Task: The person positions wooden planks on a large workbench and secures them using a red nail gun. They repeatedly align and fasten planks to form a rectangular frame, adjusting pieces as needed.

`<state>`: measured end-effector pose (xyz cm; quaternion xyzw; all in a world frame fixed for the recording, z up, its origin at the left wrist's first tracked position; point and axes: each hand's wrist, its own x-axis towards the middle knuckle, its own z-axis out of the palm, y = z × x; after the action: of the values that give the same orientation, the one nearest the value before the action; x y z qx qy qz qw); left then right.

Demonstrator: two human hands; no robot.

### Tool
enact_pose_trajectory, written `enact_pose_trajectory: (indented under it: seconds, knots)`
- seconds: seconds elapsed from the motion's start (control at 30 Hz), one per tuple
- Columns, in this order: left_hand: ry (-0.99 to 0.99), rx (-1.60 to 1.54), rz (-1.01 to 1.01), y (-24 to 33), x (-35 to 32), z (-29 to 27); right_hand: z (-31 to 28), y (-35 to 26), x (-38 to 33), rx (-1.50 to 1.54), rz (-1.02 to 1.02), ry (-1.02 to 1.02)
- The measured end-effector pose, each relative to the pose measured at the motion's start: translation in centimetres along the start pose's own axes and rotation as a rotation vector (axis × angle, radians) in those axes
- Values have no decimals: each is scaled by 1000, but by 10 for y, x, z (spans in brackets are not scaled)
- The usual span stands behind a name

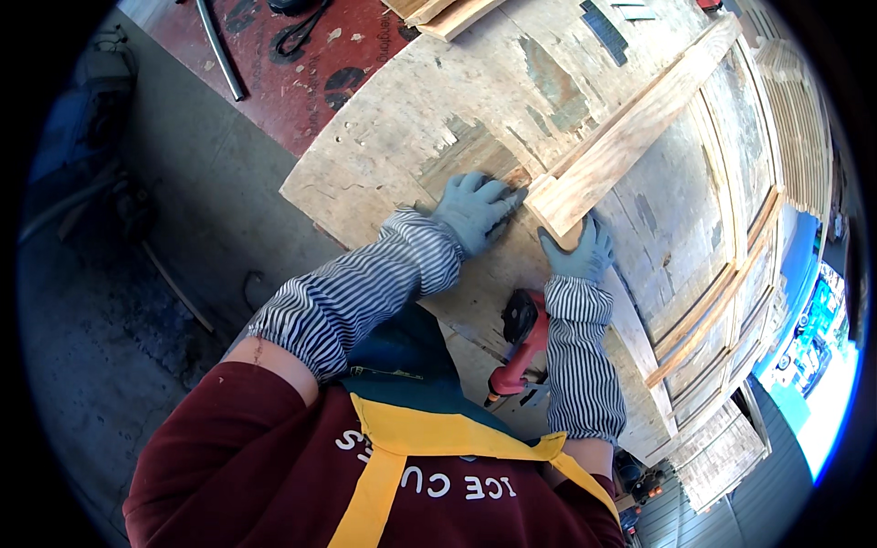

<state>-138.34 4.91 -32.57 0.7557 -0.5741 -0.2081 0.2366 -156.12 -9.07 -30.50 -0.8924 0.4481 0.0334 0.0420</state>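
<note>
Pressing flat on the worn plywood sheet (pixel 429 137), the left hand (pixel 473 210) — gloved in grey-blue, fingers spread wide, nothing gripped — is seen just beside the near end of a pale timber batten (pixel 630 128), its fingertips touching or all but touching the batten's end at a small wood piece; which of the two can't be told. The right hand (pixel 577 253), same glove, is laid under the batten's end corner w/ fingers open and pointing up against the wood; whether anything is pinched can't be told. The batten runs diagonally up and to the right across the sheet, lying on top of it. Both forearms are covered by striped sleeve guards. A red power tool (pixel 523 340) is lying on the sheet near the right forearm, untouched by either hand. More battens (pixel 713 310) are fixed along the sheet's right side — a dark red board (pixel 301 73) lies beyond, on the grey floor (pixel 183 201).
</note>
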Motion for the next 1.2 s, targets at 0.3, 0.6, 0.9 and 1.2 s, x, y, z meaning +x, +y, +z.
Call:
enact_pose_trajectory:
  seconds: [0.3,0.6,0.9,1.2]
  knots:
    - [-89,-395,-356,24,35,-19,0,-6,8,22,-184,362]
    - [-195,-908,-396,1,42,-3,-4,-4,1,30,-18,151]
    - [-392,-664,-475,15,63,-32,0,11,-3,120,-18,19]
    - [-337,-215,-448,70,129,-54,-14,4,2,131,63,-149]
